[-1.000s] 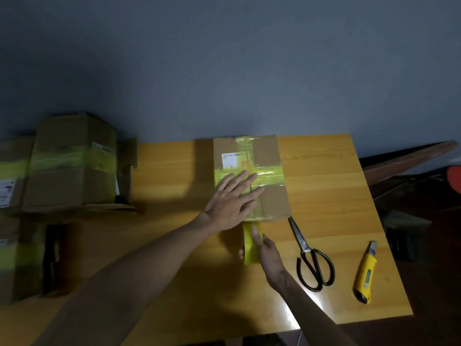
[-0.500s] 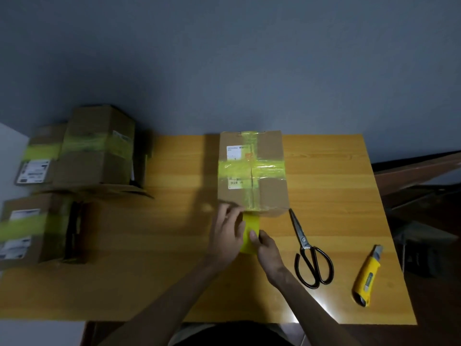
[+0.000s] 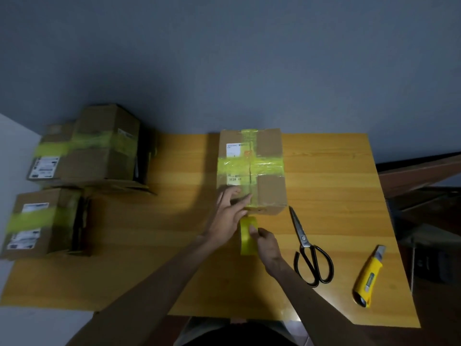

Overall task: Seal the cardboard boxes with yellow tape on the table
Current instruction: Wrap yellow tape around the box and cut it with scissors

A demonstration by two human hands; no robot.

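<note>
A cardboard box (image 3: 270,193) stands mid-table with a cross of yellow tape over its top. A strip of yellow tape (image 3: 247,242) runs from the box's near edge toward me. My right hand (image 3: 268,243) pinches this strip near its free end. My left hand (image 3: 230,213) lies with straight fingers on the box's near left corner, pressing the tape at the edge.
Black scissors (image 3: 310,255) lie right of my hands, and a yellow utility knife (image 3: 368,277) lies near the wooden table's (image 3: 331,186) right edge. Two taped cardboard boxes (image 3: 87,151) (image 3: 37,223) stand at the table's left side. A grey wall rises behind.
My left hand slid from the box's top down to its near edge. The right hand pulled the tape strip a little toward me. The view shifted right, showing more of the left boxes.
</note>
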